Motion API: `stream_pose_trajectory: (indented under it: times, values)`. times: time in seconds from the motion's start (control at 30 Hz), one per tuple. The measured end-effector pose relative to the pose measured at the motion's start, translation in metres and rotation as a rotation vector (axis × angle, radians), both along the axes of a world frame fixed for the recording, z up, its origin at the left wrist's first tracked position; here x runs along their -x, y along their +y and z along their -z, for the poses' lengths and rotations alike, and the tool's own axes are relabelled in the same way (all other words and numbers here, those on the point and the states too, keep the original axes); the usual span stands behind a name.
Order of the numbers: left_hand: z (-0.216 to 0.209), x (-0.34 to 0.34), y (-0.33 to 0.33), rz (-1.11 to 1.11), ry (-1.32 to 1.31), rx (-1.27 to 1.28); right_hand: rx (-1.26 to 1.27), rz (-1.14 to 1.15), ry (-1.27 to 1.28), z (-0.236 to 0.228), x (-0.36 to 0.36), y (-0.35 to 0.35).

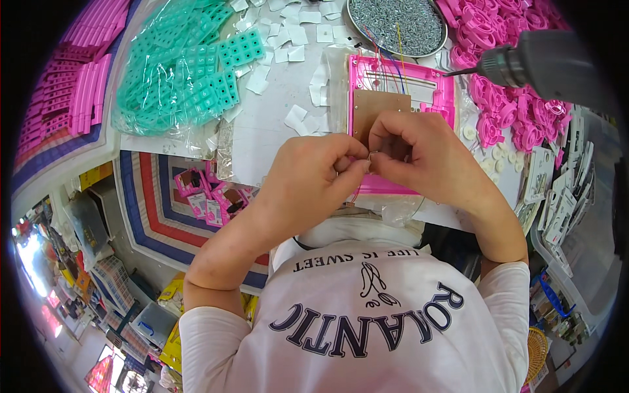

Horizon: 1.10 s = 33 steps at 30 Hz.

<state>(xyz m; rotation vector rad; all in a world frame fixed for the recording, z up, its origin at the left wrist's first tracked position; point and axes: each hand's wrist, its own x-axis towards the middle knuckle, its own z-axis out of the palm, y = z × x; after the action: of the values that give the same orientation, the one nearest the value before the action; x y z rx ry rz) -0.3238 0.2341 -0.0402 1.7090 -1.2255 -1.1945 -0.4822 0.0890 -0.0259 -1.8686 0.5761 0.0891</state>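
Nr front edge of tabletop (262,131), pink case (448,98) w/ brown board (381,103) is set; over it L hand (314,164) & R hand (429,157) are held together, both pinched, on what can't be told. Case prob. light, stiff; best gripped by side rims, likely fragile wires (398,69) spared.

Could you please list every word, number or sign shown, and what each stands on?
White short-sleeved fabric shirt: large dark lettering, upside down, smaller line above; wording not copied.
Teal rectangular keypad sheets: some legible digits, not copied.
Small pink-and-white rectangular pieces: print too small to read.
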Motion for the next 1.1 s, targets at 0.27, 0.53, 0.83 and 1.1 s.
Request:
stream_pose_trajectory:
  times: [0.27,0.53,0.83,1.1]
  values:
    - [0.017,0.018,-0.003,-0.035,-0.35,0.219,-0.001,-0.029,-0.098,0.007,0.002,-0.003]
    - [0.003,-0.011,-0.008,-0.144,0.303,-0.151,-0.124,0.022,-0.085,0.005,0.006,-0.008]
    - [0.0,-0.014,-0.011,0.02,0.152,-0.059,-0.058,-0.022,-0.09,0.006,0.007,-0.01]
    - [-0.001,-0.012,-0.013,0.062,0.159,-0.069,-0.059,-0.04,-0.093,0.008,0.007,-0.01]
